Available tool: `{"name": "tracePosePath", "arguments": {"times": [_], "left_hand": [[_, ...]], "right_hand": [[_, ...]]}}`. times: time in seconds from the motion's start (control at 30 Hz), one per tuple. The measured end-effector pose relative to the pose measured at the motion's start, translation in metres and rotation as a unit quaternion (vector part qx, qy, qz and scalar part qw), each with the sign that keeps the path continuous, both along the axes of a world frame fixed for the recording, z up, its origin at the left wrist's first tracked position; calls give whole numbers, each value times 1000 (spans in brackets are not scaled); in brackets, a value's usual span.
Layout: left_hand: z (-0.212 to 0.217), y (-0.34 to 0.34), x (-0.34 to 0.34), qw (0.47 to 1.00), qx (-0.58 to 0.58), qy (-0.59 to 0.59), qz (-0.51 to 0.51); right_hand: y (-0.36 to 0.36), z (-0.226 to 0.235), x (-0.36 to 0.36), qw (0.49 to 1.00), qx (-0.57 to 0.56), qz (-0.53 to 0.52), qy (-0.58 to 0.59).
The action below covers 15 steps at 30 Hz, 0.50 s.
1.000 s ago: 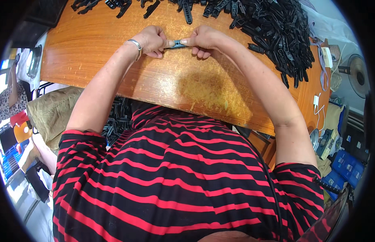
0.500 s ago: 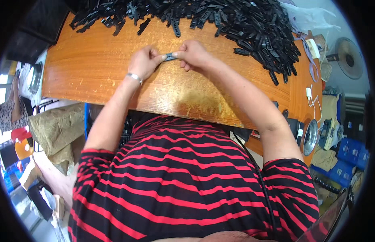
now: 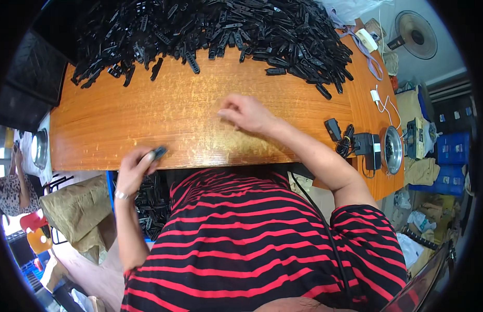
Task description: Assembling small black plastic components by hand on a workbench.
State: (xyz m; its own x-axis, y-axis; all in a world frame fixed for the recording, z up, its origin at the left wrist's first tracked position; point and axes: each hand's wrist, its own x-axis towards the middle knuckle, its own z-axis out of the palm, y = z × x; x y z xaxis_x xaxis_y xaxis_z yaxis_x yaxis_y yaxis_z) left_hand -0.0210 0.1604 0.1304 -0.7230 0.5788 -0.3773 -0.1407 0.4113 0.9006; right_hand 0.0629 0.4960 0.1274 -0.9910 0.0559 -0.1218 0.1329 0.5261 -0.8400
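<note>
My left hand is at the table's front edge on the left. Between its thumb and fingers it grips a small, long black plastic part. My right hand hovers over the middle of the wooden table, fingers loosely bent and slightly blurred, with nothing visible in them. A wide heap of similar black plastic parts covers the far side of the table. A few single parts lie along the heap's near edge.
Below the front edge, beside my left forearm, black parts fill a blue-edged container. On the right lie a black power adapter with coiled cable and a metal bowl. A fan stands beyond. Another person is at far left.
My hands have parted. The left one has carried the black plastic part toward the front left edge; the right one has let go of it and stays over the table. The view has tilted.
</note>
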Motion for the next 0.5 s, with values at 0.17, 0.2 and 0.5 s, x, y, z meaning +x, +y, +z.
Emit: {"name": "tracePosePath", "arguments": {"times": [0.17, 0.2, 0.5], "left_hand": [[-18, -119, 16, 985, -109, 59, 117], [-21, -125, 18, 985, -110, 58, 120], [5, -22, -43, 944, -110, 260, 170]], "right_hand": [[64, -20, -21, 983, 131, -100, 77], [69, -16, -29, 973, 175, -119, 96], [101, -14, -92, 880, 413, -67, 226]]}}
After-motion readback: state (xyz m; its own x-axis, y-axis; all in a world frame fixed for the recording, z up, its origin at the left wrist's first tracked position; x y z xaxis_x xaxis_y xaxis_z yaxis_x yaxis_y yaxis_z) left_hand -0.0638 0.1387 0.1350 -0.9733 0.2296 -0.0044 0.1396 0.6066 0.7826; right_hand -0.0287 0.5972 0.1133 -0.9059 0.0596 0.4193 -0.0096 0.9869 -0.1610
